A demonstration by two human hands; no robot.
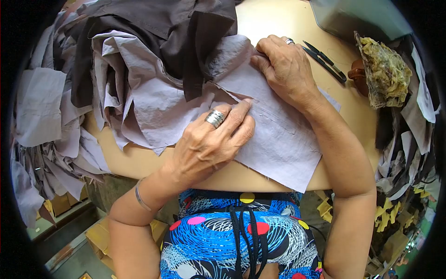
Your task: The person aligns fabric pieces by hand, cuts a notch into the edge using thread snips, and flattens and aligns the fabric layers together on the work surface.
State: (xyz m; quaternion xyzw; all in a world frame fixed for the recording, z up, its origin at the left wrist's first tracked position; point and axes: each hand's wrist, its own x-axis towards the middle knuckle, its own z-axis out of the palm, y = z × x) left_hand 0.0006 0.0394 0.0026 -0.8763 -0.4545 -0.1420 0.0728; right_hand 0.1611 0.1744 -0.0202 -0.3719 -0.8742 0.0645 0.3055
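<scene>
A pale lavender piece of fabric (pixel 283 144) with a long seam and frayed edges lies across the table in front of me. My left hand (pixel 218 132), wearing a wide silver ring, has its fingertips together at a folded seam edge and grips the fabric there; its thumb is partly hidden. Farther up, my right hand (pixel 285 69) is closed with curled fingers on the upper edge of the same fabric. Dark brown cloth (pixel 153 23) is bunched with the lavender cloth left of my hands. Black thread snips (pixel 325 63) lie just right of my right hand.
The cream table (pixel 134 160) has a rounded front edge near my body. Fabric scraps hang in piles at the left (pixel 42 107) and right (pixel 409 149). A rough board with yellowish fuzz (pixel 383 72) stands at right, near a grey translucent bin (pixel 362 16).
</scene>
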